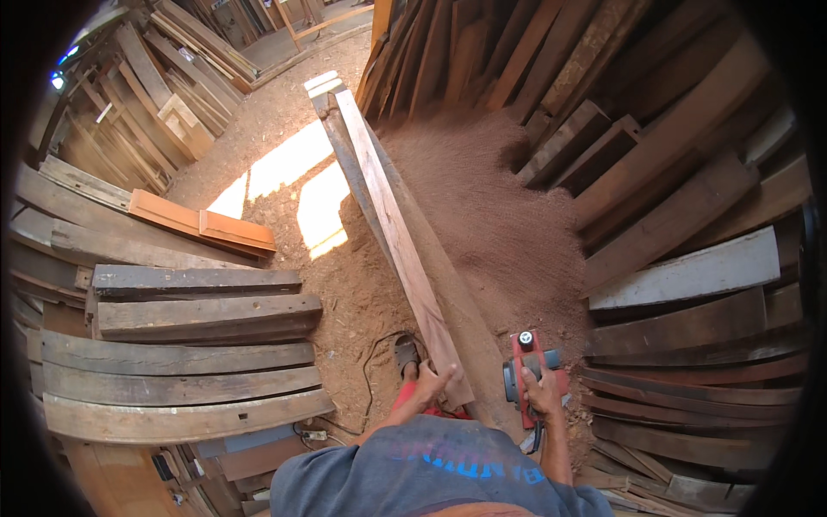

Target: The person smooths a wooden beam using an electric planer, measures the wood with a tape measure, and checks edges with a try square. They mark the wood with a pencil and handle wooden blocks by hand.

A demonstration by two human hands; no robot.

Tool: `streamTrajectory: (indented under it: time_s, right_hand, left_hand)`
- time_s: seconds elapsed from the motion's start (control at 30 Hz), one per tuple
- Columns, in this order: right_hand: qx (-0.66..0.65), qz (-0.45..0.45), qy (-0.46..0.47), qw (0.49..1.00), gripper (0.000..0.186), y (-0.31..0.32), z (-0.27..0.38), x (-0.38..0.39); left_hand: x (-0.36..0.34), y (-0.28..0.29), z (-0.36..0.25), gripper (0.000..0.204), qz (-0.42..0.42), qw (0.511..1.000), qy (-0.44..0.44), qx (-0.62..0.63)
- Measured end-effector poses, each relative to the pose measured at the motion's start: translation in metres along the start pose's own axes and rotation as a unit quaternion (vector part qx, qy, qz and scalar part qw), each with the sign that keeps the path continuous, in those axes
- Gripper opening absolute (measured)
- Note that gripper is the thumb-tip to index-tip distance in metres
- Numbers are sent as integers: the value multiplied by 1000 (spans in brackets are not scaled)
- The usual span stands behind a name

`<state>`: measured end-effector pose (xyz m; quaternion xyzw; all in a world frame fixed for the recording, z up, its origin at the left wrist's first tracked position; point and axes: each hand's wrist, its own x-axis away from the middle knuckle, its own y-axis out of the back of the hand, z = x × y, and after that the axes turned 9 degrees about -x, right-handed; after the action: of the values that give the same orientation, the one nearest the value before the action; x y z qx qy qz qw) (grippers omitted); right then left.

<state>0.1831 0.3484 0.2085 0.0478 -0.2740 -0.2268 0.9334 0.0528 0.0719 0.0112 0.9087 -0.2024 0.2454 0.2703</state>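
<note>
A long wooden board (394, 228) with a freshly pale face lies lengthwise on a thicker beam (439, 284), running away from me. Its near end is in my left hand (433, 383), the fingers closed over the left edge. Off to the right of the beam, my right hand (542, 395) grips a red electric hand planer (525, 344) by its handle. The planer is apart from the board, with its black knob at the front. Its underside cannot be seen.
Stacked beams (211, 314) line the left side, and leaning planks (663, 207) crowd the right. Brown shavings (482, 198) heap beyond the beam. A dark cord (369, 388) trails over the floor by my sandalled foot (407, 351).
</note>
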Motion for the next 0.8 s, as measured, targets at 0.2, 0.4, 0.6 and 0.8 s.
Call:
streamTrajectory:
  time_s: [0.2, 0.4, 0.6, 0.8]
  right_hand:
    - [16, 29, 27, 999, 48, 18, -58, 42]
    - [6, 66, 70, 995, 43, 6, -108, 42]
    - [10, 111, 101, 989, 43, -12, -107, 33]
    - [-120, 129, -2, 984, 39, -36, -114, 27]
  left_hand:
    - [60, -48, -90, 117, -131, 969, 62, -199]
    - [68, -35, -94, 88, -136, 965, 126, -184]
    - [76, 34, -11, 82, -45, 982, -11, 182]
    - [160, 67, -53, 79, 60, 881, -147, 446]
